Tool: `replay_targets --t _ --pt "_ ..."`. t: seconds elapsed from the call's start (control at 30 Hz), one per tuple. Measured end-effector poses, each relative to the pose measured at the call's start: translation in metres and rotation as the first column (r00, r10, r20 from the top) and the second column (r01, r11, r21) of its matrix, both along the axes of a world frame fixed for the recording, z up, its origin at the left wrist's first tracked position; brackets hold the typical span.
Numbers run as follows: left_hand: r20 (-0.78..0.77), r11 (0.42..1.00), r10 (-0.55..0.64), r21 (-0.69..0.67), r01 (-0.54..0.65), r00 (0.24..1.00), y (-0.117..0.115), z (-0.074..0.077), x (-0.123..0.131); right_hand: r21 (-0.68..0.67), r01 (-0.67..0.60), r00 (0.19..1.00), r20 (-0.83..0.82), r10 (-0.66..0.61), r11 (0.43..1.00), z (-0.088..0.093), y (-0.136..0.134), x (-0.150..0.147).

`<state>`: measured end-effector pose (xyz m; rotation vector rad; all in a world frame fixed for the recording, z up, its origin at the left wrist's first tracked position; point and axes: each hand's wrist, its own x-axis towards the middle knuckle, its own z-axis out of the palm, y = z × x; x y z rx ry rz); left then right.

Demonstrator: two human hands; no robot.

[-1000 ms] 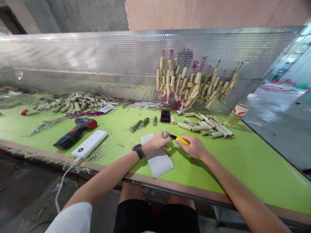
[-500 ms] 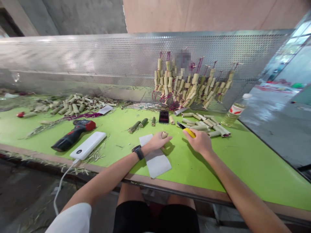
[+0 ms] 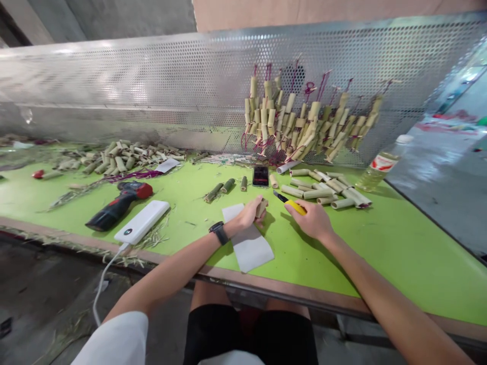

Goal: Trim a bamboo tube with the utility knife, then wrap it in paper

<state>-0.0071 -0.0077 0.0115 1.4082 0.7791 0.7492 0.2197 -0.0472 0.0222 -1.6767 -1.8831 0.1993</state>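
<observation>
My left hand (image 3: 249,215) is closed around a short bamboo piece (image 3: 261,208), held above a white sheet of paper (image 3: 251,247). In my right hand (image 3: 314,219) is a yellow utility knife (image 3: 295,207), its dark blade end pointing up and left toward the left hand's side. Knife and bamboo piece are apart. Just beyond the hands lie a pale bamboo piece (image 3: 273,181), a small dark screen-like square (image 3: 261,176) and a few greener bamboo pieces (image 3: 228,186). Fingers of the left hand partly hide the piece it holds.
A cordless drill (image 3: 119,204) and a white power bank (image 3: 142,221) with a cable lie to the left. Behind them is a bamboo heap (image 3: 114,158). Strung bamboo figures (image 3: 304,121) lean on the perforated metal panel (image 3: 152,76). At right are bamboo tubes (image 3: 331,190) and a bottle (image 3: 380,165).
My left hand has turned, so more of the bamboo piece's side shows. The knife stays in my right hand, at nearly the same place. The whole view has shifted slightly.
</observation>
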Motion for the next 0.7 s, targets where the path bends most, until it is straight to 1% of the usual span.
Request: replay_targets --t 0.13,0.23,0.37,0.5,0.6,0.7 --pt "0.014 0.998 -0.002 -0.062 0.003 1.0 0.0005 0.0033 0.0012 -0.007 -0.048 0.999 -0.011 0.048 0.999 0.0008 -0.0019 -0.0031" --pt "0.043 0.997 -0.002 -0.073 0.006 0.999 0.0012 0.003 0.0011 -0.026 -0.091 0.996 -0.022 0.09 0.996 0.0025 -0.0034 -0.0044" --pt "0.09 0.997 -0.005 -0.075 0.012 0.996 0.0038 -0.0005 0.0014 -0.072 -0.185 0.983 -0.038 0.182 0.98 0.0046 -0.0066 -0.0071" --pt "0.134 0.995 0.001 -0.097 0.012 0.991 0.003 -0.0002 0.0022 -0.112 -0.213 0.977 -0.029 0.211 0.971 0.0045 -0.0087 -0.0087" --pt "0.069 1.0 -0.004 -0.03 0.006 0.998 -0.0004 0.0015 0.0029 -0.105 -0.216 0.976 0.0 0.217 0.971 0.0044 -0.0091 -0.0081" --pt "-0.059 0.994 0.067 0.086 -0.062 0.996 -0.0038 0.0026 0.0039 -0.107 -0.231 0.973 0.0 0.232 0.967 0.0052 -0.0094 -0.0083"
